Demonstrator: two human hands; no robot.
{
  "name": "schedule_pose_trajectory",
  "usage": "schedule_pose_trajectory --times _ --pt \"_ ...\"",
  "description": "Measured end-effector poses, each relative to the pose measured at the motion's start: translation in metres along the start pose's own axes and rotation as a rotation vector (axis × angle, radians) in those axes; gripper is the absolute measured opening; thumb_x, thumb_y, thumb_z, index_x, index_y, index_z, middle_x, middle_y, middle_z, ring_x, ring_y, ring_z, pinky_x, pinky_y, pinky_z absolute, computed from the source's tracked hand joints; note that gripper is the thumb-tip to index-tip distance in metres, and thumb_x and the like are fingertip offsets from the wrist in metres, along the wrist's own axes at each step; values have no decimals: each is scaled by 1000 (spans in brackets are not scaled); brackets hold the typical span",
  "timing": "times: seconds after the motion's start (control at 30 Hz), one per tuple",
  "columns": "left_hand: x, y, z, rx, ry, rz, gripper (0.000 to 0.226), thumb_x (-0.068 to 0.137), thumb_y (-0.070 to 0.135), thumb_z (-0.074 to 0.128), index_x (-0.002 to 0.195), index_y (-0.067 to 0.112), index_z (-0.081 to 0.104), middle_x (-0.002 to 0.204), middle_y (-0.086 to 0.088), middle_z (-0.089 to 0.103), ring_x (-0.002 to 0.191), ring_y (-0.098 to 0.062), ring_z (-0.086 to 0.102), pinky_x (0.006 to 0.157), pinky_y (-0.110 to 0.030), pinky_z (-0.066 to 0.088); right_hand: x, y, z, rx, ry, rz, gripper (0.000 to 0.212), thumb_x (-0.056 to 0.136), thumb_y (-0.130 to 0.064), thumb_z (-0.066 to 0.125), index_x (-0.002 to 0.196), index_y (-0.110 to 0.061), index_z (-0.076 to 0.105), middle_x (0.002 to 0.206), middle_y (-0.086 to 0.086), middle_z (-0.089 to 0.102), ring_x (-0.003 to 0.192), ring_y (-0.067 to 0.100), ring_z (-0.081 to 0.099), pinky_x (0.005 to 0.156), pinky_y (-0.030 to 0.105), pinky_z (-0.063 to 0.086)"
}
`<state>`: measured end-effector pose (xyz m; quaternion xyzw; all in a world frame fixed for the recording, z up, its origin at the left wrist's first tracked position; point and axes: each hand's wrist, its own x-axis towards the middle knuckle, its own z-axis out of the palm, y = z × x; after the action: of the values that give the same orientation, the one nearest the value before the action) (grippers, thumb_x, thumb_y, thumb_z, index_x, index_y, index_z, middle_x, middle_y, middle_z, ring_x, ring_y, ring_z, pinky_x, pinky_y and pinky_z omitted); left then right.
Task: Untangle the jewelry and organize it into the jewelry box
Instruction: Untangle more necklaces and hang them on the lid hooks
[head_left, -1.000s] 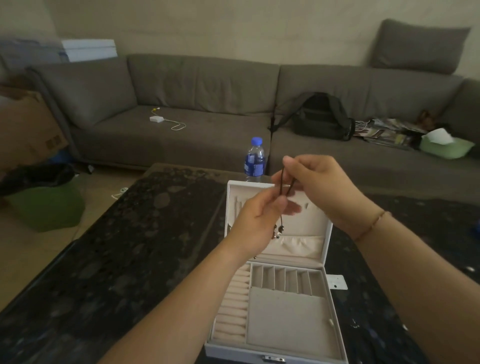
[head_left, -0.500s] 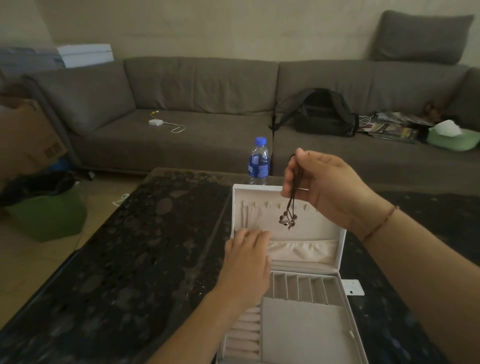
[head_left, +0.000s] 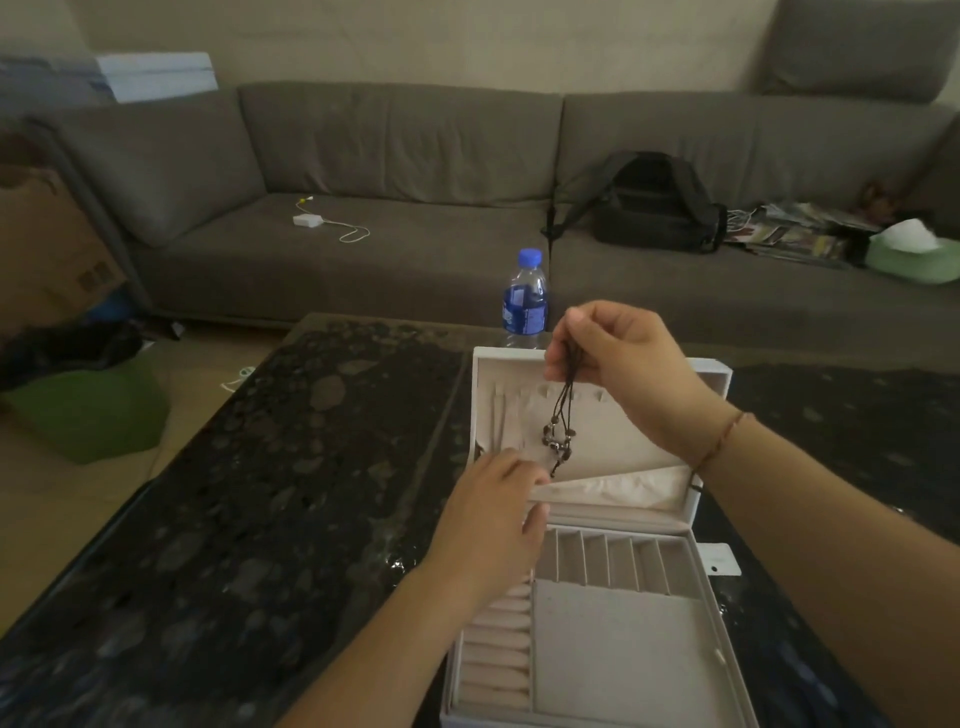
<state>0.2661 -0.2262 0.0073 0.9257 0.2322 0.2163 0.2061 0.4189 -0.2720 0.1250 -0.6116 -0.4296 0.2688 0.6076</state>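
A white jewelry box (head_left: 722, 639) lies open on the dark table, its lid upright with small hooks and a cloth pocket (head_left: 623, 488) at the bottom. My right hand (head_left: 618, 364) pinches a dark cord necklace (head_left: 561, 426) with small beads, which hangs in front of the lid. My left hand (head_left: 493, 519) grips the left edge of the pocket and pulls it outward. The tray shows ring rolls (head_left: 493, 649) at the left, several slots at the back and a flat grey compartment (head_left: 613, 660).
A water bottle with a blue cap (head_left: 524, 296) stands just behind the box. The dark stone table (head_left: 260, 519) spreads to the left. A grey sofa (head_left: 405, 171) with a black backpack (head_left: 649, 202) lies beyond. A white tag (head_left: 719, 558) sits right of the box.
My left hand let go of the necklace, dropped to the lid's pocket and took hold of its edge. The necklace now hangs from my right hand alone, slightly lower.
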Motion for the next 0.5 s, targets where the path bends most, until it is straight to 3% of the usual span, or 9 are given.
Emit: schedule_pose_trajectory --times 0.2,0.3,0.4,0.5 --pt "2 1 1 -65 70 -8 30 97 27 59 126 24 58 119 11 56 112 -3 49 100 -21 43 -11 20 0 -357 -42 -180 23 99 -13 52 86 -7 70 83 4 73 80 15 67 78 22 54" --pt "7 5 -2 -149 142 -108 27 99 30 56 124 25 51 98 11 60 89 -4 59 81 -24 53 -17 34 -4 -598 -81 -181 18 97 -20 57 90 -14 72 86 -1 71 82 10 63 76 22 49" --pt "19 8 0 -142 190 -157 24 100 36 53 120 23 48 69 12 51 62 -9 56 59 -26 51 -15 41 -5 -865 -116 -310 15 95 -19 60 87 -12 70 85 -6 60 79 11 54 75 28 45" --pt "32 12 2 -76 194 -195 34 101 40 50 130 24 41 73 12 53 60 -11 58 55 -20 46 -17 39 4 -970 -100 -403 15 95 -21 59 89 -16 71 90 -4 55 79 16 53 70 32 45"
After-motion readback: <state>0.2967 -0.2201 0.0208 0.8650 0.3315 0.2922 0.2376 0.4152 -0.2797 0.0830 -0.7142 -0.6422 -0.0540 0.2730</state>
